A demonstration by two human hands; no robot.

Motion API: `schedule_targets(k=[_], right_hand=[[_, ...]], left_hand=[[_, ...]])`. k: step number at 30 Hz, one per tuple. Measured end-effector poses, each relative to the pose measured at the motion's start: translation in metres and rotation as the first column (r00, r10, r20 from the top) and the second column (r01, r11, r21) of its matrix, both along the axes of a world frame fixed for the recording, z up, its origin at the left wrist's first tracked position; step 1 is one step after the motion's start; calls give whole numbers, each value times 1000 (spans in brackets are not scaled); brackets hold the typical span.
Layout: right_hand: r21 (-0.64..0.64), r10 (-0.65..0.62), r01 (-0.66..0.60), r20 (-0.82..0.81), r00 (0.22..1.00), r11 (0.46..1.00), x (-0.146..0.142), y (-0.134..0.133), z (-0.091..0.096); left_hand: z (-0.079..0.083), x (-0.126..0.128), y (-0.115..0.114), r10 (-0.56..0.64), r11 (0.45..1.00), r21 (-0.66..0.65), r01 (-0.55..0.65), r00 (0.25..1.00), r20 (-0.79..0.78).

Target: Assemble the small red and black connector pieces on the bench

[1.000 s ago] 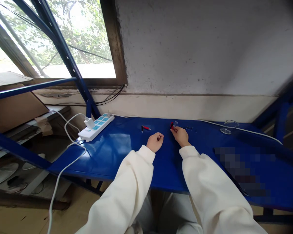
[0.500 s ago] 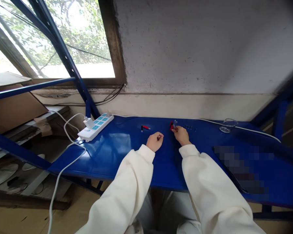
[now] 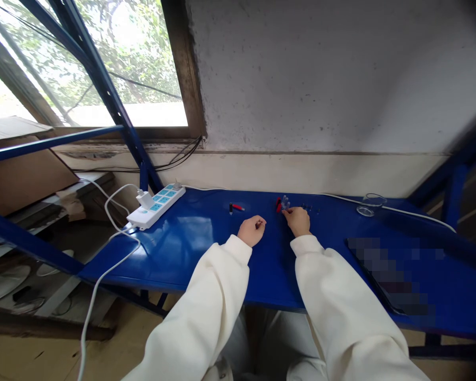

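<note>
I sit at a blue metal bench (image 3: 190,248) in white sleeves. My left hand (image 3: 251,230) rests on the bench with its fingers curled into a loose fist; whether anything is inside is hidden. My right hand (image 3: 299,219) lies further back, fingertips pinched at a small cluster of clear and red parts (image 3: 282,203). A short red and black pen-like piece (image 3: 235,207) lies on the bench just left of and beyond my left hand. A row of tiny dark parts (image 3: 309,207) sits right of the cluster.
A white power strip with blue sockets (image 3: 156,207) and its white cable (image 3: 103,275) lie at the bench's left end. A clear glass dish (image 3: 368,206) stands at the back right, with a thin white wire running past it. Blue rack posts flank the bench; a window is at left.
My right hand has shifted slightly to the right at the clear and red parts. My left hand has stayed put.
</note>
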State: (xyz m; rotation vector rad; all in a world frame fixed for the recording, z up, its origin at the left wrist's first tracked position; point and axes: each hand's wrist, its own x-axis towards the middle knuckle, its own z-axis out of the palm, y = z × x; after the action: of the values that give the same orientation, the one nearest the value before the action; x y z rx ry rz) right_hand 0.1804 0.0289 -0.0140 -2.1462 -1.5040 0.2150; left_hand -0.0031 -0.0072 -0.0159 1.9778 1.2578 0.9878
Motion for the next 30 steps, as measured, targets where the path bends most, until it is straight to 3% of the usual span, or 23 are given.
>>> schedule_targets(k=[8,14,18,20,24,26,30], right_hand=[[-12,-9,9,17,1000,1000,-1,1,0],[-67,41,-36,73,996,997,0,-8,11],[-26,81,-79,140,987,997,-15,-24,28],[35,203,-209,132,970,977,-32,-27,34],[84,464,-469,77,883,879,-69,-17,33],[70,503,-511,111,857,856,-85,-5,27],[-6,487,-494,179,855,870,-106,16,17]], left_hand=[[2,1,0,60,998,8,-61,998,31],[12,-3,-1,244,962,54,-267,933,265],[24,-8,-2,341,935,-116,-336,755,560],[28,-11,-1,383,919,-219,-328,610,694],[31,-16,2,458,880,-363,-306,346,819],[31,-18,3,476,870,-402,-285,269,838],[29,-18,5,501,858,-458,-231,185,845]])
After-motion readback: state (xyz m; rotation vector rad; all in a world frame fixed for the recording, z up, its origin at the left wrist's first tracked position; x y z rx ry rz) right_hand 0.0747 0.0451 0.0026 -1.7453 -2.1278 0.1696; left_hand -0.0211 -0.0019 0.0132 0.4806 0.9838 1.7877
